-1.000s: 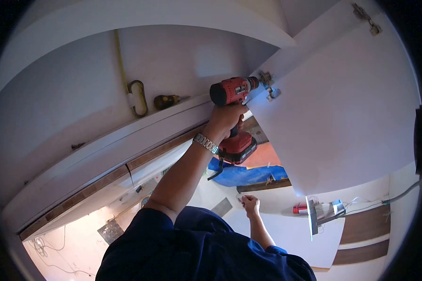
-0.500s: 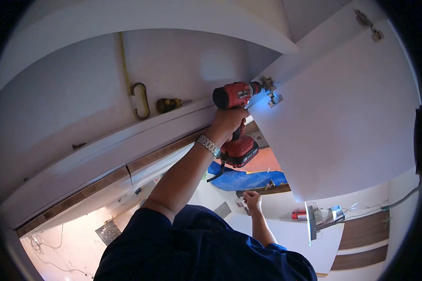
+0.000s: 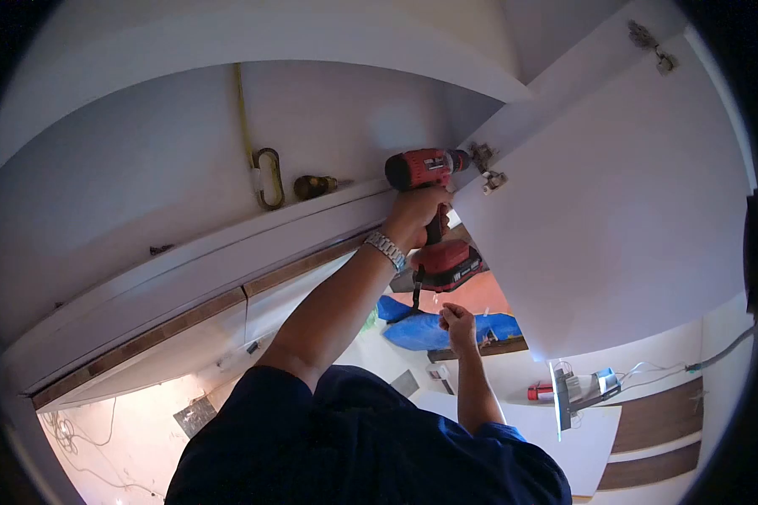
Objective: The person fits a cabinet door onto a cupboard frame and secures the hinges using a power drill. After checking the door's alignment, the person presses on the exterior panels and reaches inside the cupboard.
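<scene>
My left hand (image 3: 423, 212), with a metal watch on its wrist, is wrapped round the grip of a red and black cordless drill (image 3: 425, 168). The drill's chuck points right, close to a metal hinge (image 3: 488, 168) on a white cabinet door (image 3: 615, 202); whether the bit touches a screw is too small to tell. Lower down, below the drill's battery, my right hand (image 3: 458, 326) is held up with its fingers pinched together. Anything between those fingers is too small to make out.
On the ledge at the left lie a stubby screwdriver (image 3: 315, 187), a loop-shaped tool (image 3: 269, 178) by a yellow strip (image 3: 242, 109) and a small dark piece (image 3: 161, 249). Another hinge (image 3: 653, 47) is at upper right. Wires hang from a fixture (image 3: 574, 391) at lower right.
The blue-white light on the hinge has gone out. My right hand has moved up, nearer the drill's battery. The drill's battery end has swung a little right, and the view has shifted slightly.
</scene>
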Demonstrator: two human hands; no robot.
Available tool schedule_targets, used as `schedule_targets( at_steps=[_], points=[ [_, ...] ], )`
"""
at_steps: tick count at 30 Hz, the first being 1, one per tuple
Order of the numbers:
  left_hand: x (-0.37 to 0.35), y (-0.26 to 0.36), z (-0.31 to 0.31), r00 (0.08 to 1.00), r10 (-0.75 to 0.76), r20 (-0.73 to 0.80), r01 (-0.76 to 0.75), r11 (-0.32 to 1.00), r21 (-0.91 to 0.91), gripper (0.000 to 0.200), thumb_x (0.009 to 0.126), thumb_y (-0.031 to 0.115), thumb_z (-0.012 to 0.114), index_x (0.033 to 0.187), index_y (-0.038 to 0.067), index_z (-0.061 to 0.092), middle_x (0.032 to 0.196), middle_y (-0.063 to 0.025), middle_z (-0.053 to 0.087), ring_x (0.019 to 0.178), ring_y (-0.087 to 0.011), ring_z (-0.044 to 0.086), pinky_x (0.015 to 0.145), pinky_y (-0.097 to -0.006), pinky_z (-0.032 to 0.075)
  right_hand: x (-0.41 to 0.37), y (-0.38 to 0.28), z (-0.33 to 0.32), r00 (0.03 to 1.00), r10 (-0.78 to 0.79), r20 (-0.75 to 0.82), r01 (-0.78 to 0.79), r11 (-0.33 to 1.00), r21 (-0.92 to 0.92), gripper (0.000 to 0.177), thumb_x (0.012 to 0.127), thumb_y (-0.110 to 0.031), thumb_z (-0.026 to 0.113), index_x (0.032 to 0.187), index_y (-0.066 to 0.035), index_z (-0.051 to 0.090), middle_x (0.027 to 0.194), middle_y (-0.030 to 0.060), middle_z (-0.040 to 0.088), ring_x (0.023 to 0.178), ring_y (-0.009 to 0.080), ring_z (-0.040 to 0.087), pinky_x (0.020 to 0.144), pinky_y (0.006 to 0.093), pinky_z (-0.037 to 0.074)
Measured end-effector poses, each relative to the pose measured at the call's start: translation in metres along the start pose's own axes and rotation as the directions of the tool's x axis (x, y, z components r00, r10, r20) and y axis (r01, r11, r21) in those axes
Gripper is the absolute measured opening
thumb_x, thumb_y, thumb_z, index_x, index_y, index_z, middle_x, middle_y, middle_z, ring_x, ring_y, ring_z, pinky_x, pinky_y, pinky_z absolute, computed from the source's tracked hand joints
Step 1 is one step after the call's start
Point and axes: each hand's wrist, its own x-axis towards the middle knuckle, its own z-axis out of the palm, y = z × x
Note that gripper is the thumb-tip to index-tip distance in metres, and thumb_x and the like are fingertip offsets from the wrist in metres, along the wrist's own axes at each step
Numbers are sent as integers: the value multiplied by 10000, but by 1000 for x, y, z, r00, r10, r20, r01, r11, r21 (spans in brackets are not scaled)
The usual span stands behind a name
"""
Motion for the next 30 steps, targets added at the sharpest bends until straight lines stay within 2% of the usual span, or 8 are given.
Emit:
schedule_targets(
  at_steps=[8, 14, 17, 22, 24, 26, 29, 30],
  points=[
    [-4, -3, 8, 999, 16, 28, -11, 984, -175, 103, 818, 95, 636, 758, 84, 554, 580, -42, 544, 437, -174, 528, 458, -340, 473, -5, -53, 6, 990, -133, -37, 135, 989, 60, 159, 925, -91, 584, 1049, 0, 626, 862, 53, 637, 706, 123, 590, 647, 260, 507],
    [-7, -11, -9, 994, 109, 30, -113, 982, 150, 108, 819, 128, 665, 794, 83, 571, 605, -44, 563, 456, -160, 539, 459, -314, 461, -9, -101, 10, 979, -193, -69, 205, 924, 322, 209, 935, -75, 565, 1116, 23, 598, 860, 63, 616, 696, 140, 592, 644, 279, 521],
    [-68, -12, -12, 997, 53, -60, -38, 975, 217, 116, 813, 133, 683, 837, 80, 583, 642, -29, 571, 497, -138, 547, 483, -300, 460, -2, -110, 0, 967, -254, -11, 226, 840, 492, 134, 940, -104, 575, 1030, -7, 598, 853, 69, 611, 716, 143, 597, 629, 268, 520],
    [-122, -57, -56, 985, 87, 146, -148, 865, 480, 199, 808, 127, 695, 975, 80, 597, 759, -3, 587, 612, -109, 558, 540, -275, 461, -4, -142, 22, 920, -330, 213, 84, 697, 713, 127, 959, -146, 547, 1001, -35, 594, 881, 66, 634, 798, 151, 630, 689, 270, 552],
    [-149, -54, -58, 985, 40, 165, -127, 817, 562, 386, 798, 167, 719, 1141, 73, 571, 820, 4, 594, 673, -101, 553, 589, -274, 466, -24, -169, 52, 963, -255, 90, 109, 670, 734, 136, 966, -149, 533, 1014, -38, 595, 898, 67, 648, 802, 147, 640, 684, 274, 558],
    [-143, -74, -72, 854, 405, 325, -516, 584, 627, 480, 787, 196, 736, 1211, 74, 548, 845, -1, 609, 695, -96, 558, 622, -283, 479, -30, -172, 59, 980, -196, 47, 86, 621, 779, 144, 971, -153, 524, 1024, -42, 599, 914, 66, 660, 801, 147, 650, 671, 277, 562],
    [-157, -65, -81, 984, -5, 176, -114, 739, 663, 508, 790, 197, 737, 1242, 83, 536, 878, -13, 629, 743, -101, 580, 669, -290, 493, -23, -153, 49, 973, -186, 133, -9, 547, 837, 152, 973, -159, 520, 1025, -49, 609, 919, 60, 672, 784, 152, 659, 650, 276, 564],
    [-157, -70, -85, 983, 24, 181, -138, 747, 650, 506, 793, 200, 735, 1244, 82, 536, 882, -17, 632, 752, -105, 584, 683, -293, 495, -20, -145, 44, 962, -204, 180, -39, 549, 835, 152, 972, -161, 522, 1021, -50, 613, 908, 57, 673, 772, 152, 659, 648, 275, 565]
  ],
)
